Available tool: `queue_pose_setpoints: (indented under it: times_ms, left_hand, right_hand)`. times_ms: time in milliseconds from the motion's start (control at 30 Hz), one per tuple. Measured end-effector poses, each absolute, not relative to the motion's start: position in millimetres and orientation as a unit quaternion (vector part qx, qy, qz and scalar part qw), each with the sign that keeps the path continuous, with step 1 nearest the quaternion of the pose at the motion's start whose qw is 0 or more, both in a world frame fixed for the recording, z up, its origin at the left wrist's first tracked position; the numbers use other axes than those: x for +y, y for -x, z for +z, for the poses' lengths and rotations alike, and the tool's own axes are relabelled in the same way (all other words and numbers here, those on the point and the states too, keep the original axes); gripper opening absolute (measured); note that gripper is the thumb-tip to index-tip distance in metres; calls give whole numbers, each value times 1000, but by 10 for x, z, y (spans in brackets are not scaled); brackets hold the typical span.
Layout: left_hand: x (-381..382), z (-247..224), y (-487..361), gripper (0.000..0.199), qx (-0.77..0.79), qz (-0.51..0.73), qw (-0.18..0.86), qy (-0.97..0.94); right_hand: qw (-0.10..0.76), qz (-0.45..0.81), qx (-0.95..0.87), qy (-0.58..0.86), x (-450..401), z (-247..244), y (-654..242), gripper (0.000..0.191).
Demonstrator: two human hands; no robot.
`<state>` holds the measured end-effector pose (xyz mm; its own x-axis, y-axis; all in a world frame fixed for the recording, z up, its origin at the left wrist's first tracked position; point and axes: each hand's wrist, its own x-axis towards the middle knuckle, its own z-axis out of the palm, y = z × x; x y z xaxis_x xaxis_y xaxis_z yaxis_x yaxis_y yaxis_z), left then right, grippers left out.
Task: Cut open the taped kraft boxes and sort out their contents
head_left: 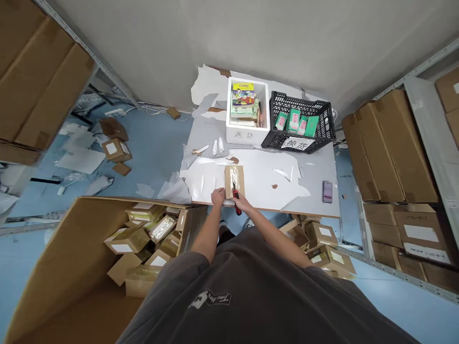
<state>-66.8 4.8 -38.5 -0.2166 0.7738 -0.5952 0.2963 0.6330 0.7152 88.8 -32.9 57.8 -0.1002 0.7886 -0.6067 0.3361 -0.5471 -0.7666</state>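
Observation:
A small cardboard box (230,177) with shiny clear tape along its top lies at the table's front edge. My right hand (244,204) is closed round a red and black utility knife (235,198), whose tip is over the taped top. At the box's near left corner, my left hand (218,196) has its fingers bent against the side, holding it. White paper scraps (205,160) lie on the table around the box.
Behind stand a white foam bin (247,137) of packets and a black crate (304,145) holding green boxes. A phone (327,191) lies right. A large carton (53,267) of parcels is at my left; more parcels (324,234) sit low right. Shelves (423,119) flank the table.

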Motion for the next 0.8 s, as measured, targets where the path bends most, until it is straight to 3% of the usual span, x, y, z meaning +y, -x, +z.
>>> queue_pose_setpoints:
  times_ms: [167,300,400,500,600,800]
  left_hand:
    - [164,-170,997,71,711,215,428,-515]
    - [517,102,1192,129,548,49,396,-735]
    - [729,248,1116,159,513,-67,357,-778]
    - [694,283,851,163,520,-80,310,-792]
    - [479,237,496,161,554,-47,299,-775]
    - [240,180,69,156,621,-7,344,-704]
  right_hand:
    - [291,645,-258,657,-316,639,-1090,38]
    - [292,669,-190,656,-260,669,-1492,26]
    - [286,657,-227,659,-222,679,-1701,36]
    - [274,633,-294,661,-102,705,-1757,42]
    - [236,568,-400,679,159,733,-1722,37]
    - [30,382,-619,686,773,722,-1542,32]
